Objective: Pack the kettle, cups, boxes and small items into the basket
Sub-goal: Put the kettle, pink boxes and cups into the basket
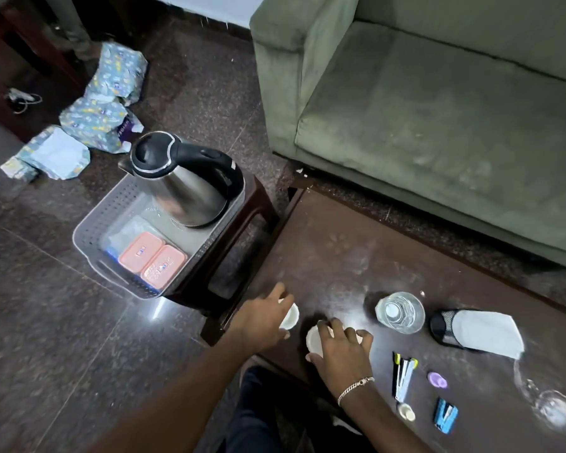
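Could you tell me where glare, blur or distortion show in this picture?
Head view: glare glints on the polished floor and hazes the table by the right hand; the wine glass at lower right looks stretched and smeared, likely the wide lens.

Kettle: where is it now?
Head view, left of centre: the kettle stands at the far end of the grey basket on the stool, behind the two pink boxes, left of the table.

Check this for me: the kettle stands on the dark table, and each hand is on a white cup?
Not quite: the head view shows the kettle in the grey basket, not on the table. The left hand is on a white cup, the right hand on a second cup.
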Tool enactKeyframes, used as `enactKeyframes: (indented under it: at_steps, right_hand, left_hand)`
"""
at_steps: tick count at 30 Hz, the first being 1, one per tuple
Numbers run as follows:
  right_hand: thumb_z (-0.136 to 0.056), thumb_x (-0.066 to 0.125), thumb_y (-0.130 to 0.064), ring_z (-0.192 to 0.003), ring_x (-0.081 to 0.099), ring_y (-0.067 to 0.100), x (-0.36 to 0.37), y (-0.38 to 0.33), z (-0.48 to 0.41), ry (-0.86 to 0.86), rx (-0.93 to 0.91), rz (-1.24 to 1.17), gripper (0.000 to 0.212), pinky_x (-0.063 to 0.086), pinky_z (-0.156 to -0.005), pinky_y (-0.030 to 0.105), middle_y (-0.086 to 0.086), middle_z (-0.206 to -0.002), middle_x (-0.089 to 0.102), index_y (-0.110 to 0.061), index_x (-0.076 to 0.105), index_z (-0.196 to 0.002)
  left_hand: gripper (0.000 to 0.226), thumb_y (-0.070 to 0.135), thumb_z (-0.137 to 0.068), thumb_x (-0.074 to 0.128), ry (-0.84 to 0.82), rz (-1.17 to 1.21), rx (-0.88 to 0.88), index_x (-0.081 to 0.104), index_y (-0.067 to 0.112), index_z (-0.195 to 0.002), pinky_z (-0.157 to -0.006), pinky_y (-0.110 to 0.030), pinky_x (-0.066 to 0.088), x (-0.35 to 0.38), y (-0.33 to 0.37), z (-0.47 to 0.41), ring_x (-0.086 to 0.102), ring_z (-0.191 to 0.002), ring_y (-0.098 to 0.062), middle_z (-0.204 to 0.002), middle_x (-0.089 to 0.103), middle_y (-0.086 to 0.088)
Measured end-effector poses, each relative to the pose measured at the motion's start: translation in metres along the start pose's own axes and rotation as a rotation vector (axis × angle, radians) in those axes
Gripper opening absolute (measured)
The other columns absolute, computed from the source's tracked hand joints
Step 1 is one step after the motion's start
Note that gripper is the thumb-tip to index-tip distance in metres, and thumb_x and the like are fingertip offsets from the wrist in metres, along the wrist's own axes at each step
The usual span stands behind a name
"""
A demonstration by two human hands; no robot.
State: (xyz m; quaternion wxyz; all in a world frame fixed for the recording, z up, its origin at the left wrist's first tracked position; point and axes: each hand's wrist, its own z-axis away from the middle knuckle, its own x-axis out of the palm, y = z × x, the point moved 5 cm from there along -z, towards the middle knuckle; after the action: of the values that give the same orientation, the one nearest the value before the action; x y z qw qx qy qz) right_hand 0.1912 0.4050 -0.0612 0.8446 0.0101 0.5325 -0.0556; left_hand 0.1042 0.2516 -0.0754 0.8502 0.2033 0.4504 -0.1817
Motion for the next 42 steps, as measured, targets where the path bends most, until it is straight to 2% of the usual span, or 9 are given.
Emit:
enactKeyframes:
  at_steps: [4,9,15,21,25,30,34,38,42]
  right_hand:
    - [-0.041,0.094,-0.049,-0.075,0.069,0.028,0.004,-0.004,0.001,0.048,-0.022,0.012,0.082,0.046,-0.076,0.048,0.005,-0.094,0.071,-0.015,0.074,-0.112]
    - [-0.046,0.094,-0.045,-0.074,0.069,0.028,0.009,-0.009,-0.003,0.051,-0.029,0.029,0.080,0.042,-0.079,0.047,0.007,-0.095,0.071,-0.012,0.073,-0.115]
    - [-0.048,0.092,-0.037,-0.073,0.068,0.029,0.012,-0.013,-0.006,0.073,-0.036,0.052,0.073,0.042,-0.078,0.045,0.008,-0.091,0.070,-0.010,0.073,-0.114]
    - [-0.048,0.090,-0.036,-0.073,0.068,0.028,-0.011,-0.026,-0.012,0.143,-0.042,0.015,0.075,0.038,-0.078,0.044,0.006,-0.098,0.070,-0.013,0.072,-0.116]
    - [-0.051,0.086,-0.038,-0.075,0.067,0.027,-0.054,-0.055,-0.025,0.220,-0.052,-0.072,0.072,0.035,-0.079,0.043,0.001,-0.097,0.069,-0.017,0.070,-0.119]
    - [-0.059,0.080,-0.047,-0.080,0.067,0.026,-0.125,-0.109,-0.047,0.376,-0.125,-0.176,0.073,0.036,-0.077,0.043,-0.002,-0.102,0.067,-0.023,0.065,-0.125]
    - [-0.066,0.073,-0.051,-0.089,0.064,0.018,-0.173,-0.158,-0.067,0.446,-0.219,-0.279,0.069,0.038,-0.078,0.042,-0.009,-0.113,0.065,-0.026,0.057,-0.128]
    - [-0.070,0.071,-0.047,-0.091,0.060,0.018,-0.189,-0.205,-0.092,0.432,-0.303,-0.300,0.058,0.035,-0.080,0.040,-0.008,-0.117,0.061,-0.029,0.055,-0.123]
    - [-0.073,0.072,-0.042,-0.096,0.061,0.021,-0.177,-0.237,-0.118,0.366,-0.374,-0.286,0.058,0.038,-0.080,0.041,-0.002,-0.123,0.055,-0.030,0.055,-0.127]
  left_hand:
    - [0.067,0.056,-0.082,0.075,0.057,0.076,-0.177,0.041,0.023,-0.129,-0.069,-0.042,0.054,0.014,0.008,-0.001,0.069,-0.094,-0.036,-0.141,0.038,-0.004]
    - [0.072,0.066,-0.086,0.066,0.083,0.153,-0.336,0.039,0.020,-0.134,-0.072,-0.042,0.055,0.028,0.013,-0.002,0.072,-0.093,-0.036,-0.139,0.043,-0.009]
    - [0.066,0.057,-0.089,0.063,0.104,0.058,-0.340,0.044,0.016,-0.137,-0.071,-0.036,0.053,0.027,0.013,-0.006,0.075,-0.094,-0.029,-0.130,0.059,-0.010]
    - [0.059,0.046,-0.089,0.064,0.107,0.101,-0.306,0.044,0.023,-0.139,-0.075,-0.039,0.055,-0.014,-0.011,0.018,0.073,-0.095,-0.037,-0.136,0.052,-0.006]
    - [0.059,0.036,-0.086,0.066,0.150,0.326,-0.314,0.040,0.039,-0.138,-0.078,-0.046,0.056,-0.065,-0.050,0.051,0.069,-0.090,-0.043,-0.134,0.040,0.000]
    - [0.064,0.018,-0.074,0.066,0.341,0.480,-0.293,0.051,0.044,-0.130,-0.086,-0.045,0.056,-0.142,-0.122,0.096,0.066,-0.104,-0.030,-0.130,0.044,0.009]
    - [0.044,0.031,-0.075,0.074,0.466,0.539,-0.328,0.059,0.041,-0.114,-0.083,-0.045,0.057,-0.182,-0.186,0.115,0.067,-0.099,-0.023,-0.123,0.048,0.012]
    - [0.024,0.026,-0.086,0.079,0.571,0.447,-0.369,0.063,0.036,-0.101,-0.078,-0.038,0.055,-0.197,-0.239,0.110,0.069,-0.091,-0.028,-0.126,0.053,0.005]
    - [0.024,0.018,-0.089,0.076,0.541,0.308,-0.330,0.067,0.028,-0.109,-0.082,-0.043,0.056,-0.199,-0.272,0.089,0.067,-0.099,-0.036,-0.132,0.053,-0.005]
